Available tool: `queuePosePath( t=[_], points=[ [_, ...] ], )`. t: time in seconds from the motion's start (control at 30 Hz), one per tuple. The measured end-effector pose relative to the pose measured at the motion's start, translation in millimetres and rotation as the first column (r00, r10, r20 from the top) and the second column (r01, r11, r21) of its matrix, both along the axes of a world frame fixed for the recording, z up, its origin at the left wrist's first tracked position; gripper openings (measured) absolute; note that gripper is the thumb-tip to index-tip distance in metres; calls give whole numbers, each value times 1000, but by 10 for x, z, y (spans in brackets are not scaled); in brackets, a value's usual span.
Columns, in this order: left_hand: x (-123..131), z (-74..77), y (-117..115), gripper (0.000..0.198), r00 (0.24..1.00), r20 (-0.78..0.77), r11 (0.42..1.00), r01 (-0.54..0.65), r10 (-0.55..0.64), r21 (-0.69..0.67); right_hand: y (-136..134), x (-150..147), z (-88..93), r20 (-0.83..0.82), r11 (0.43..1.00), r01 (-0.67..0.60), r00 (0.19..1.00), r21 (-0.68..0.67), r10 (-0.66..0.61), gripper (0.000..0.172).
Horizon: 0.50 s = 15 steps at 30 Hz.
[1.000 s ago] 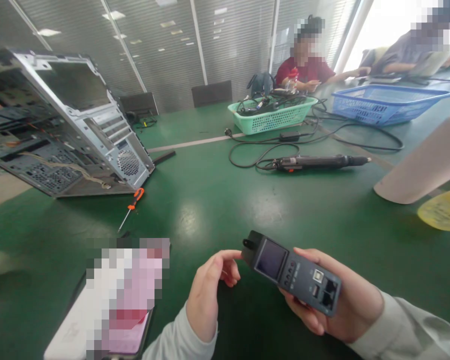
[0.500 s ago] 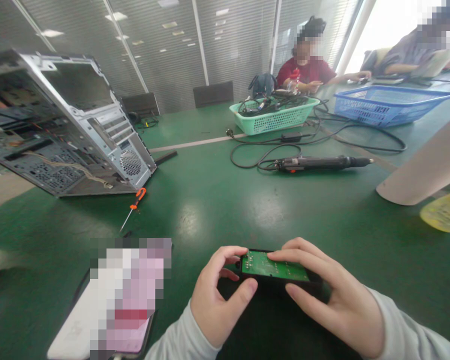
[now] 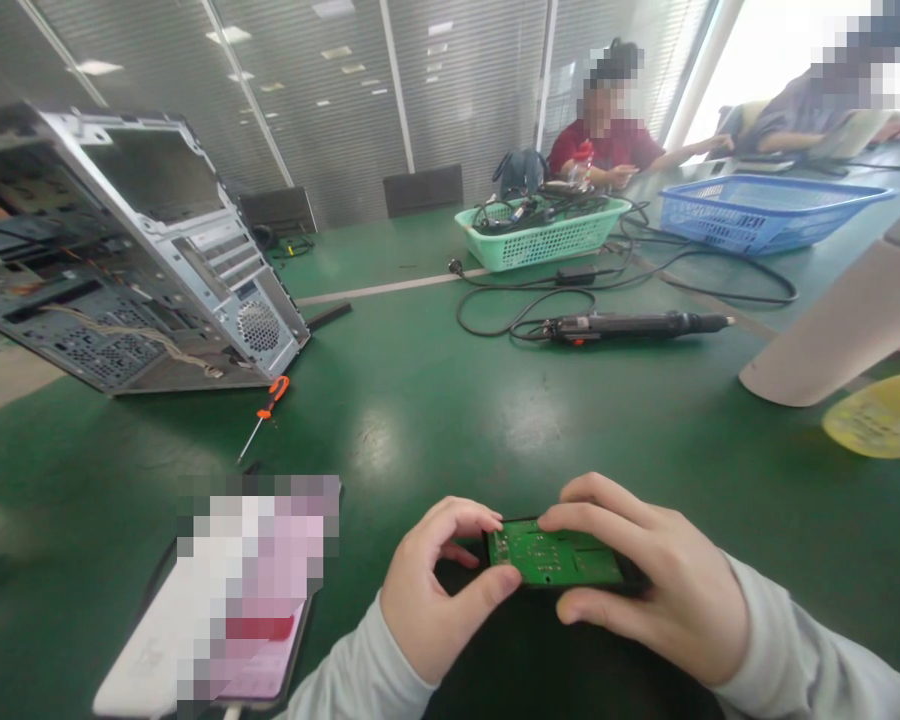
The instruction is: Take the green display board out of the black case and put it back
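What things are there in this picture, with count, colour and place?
Circuit board: 1, green, lower centre
Phone: 1, pink screen, lower left
Slab: 1, white, beside the phone
Computer case: 1, grey, left
Screwdriver: 1, orange grip, near computer case
Corded tool: 1, black, right of centre
Green basket: 1, green, far side
Cables: several, mostly dark, in green basket
Blue basket: 1, blue, far right
Cylinder: 1, whitish, right edge
Oval item: 1, yellow, right edge
Bottle: 1, red top, far side
Chairs: at least 2, dark, far side
Table: 1, green, centre
Other people: 2, in red and bluish, upper right
Left hand: 1, grey sleeve, board's left end
Right hand: 1, grey sleeve, board's right part
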<state>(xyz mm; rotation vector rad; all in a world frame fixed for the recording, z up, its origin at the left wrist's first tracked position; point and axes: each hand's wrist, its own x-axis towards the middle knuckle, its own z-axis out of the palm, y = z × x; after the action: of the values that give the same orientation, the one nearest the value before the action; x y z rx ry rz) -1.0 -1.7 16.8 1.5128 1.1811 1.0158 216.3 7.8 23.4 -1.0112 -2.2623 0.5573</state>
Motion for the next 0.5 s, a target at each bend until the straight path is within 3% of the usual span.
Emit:
queuePosePath(
  t=[0.2,0.5],
  points=[
    [10,16,-20,12,1000,9,998,-15,14,64,-46,-16,3,-56,991,78,995,-106,-85,36],
    [4,47,-94,9,999,26,995,-38,36,91,-91,-109,79,-132,962,70,985,-263,-108,19]
  ],
)
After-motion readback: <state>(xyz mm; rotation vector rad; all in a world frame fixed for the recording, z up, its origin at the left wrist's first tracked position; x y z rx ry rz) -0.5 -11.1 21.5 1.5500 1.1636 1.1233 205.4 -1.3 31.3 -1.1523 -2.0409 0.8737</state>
